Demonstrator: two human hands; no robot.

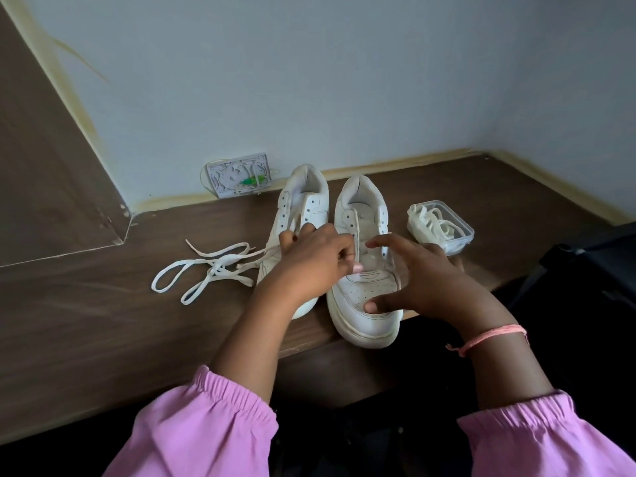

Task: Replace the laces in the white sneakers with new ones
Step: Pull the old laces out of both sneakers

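The left hand [311, 259] has a grip pinching the lace [356, 235] of the right sneaker [364, 304]. The right hand [423, 280] rests released on that sneaker's toe. Left of it, the other sneaker [303, 201]; beyond, loose laces [206, 270] on the tabletop [103, 321]. Right, a box [444, 228] holding laces.

Two white sneakers stand side by side on the tabletop, toes toward the camera: the left sneaker [303, 201] with bare eyelets, the right sneaker [361, 290] with lace in its upper eyelets. A loose lace [206, 270] (flat, off-white) lies tangled left; coiled laces [434, 222] fill a clear container.
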